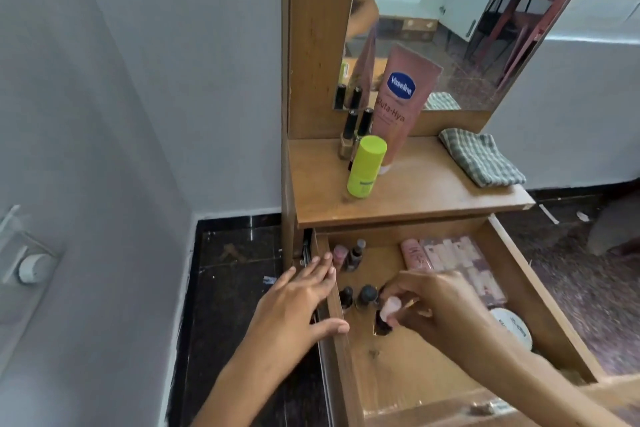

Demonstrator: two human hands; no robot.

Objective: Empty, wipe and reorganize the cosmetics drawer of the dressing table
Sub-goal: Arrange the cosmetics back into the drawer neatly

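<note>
The wooden drawer (pixel 540 291) of the dressing table stands pulled out. My left hand (pixel 294 298) rests flat on the drawer's left wall with fingers straight. Inside the drawer, my right hand (pixel 433 305) pinches a small pale pink bottle (pixel 390 311) with a dark base. Small dark bottles (pixel 367 295) stand beside it, and two more small bottles (pixel 349 255) stand at the back left. A pink tube (pixel 415 255) and a makeup palette (pixel 464 263) lie at the back right. A white round jar (pixel 512 326) sits at the right.
On the table top (pixel 415 191) stand a pink Vaseline tube (pixel 398 104), a lime green bottle (pixel 365 166) and two dark-capped bottles (pixel 353 132). A folded checked cloth (pixel 481 159) lies at the right. A mirror (pixel 460 21) rises behind. Grey wall on the left.
</note>
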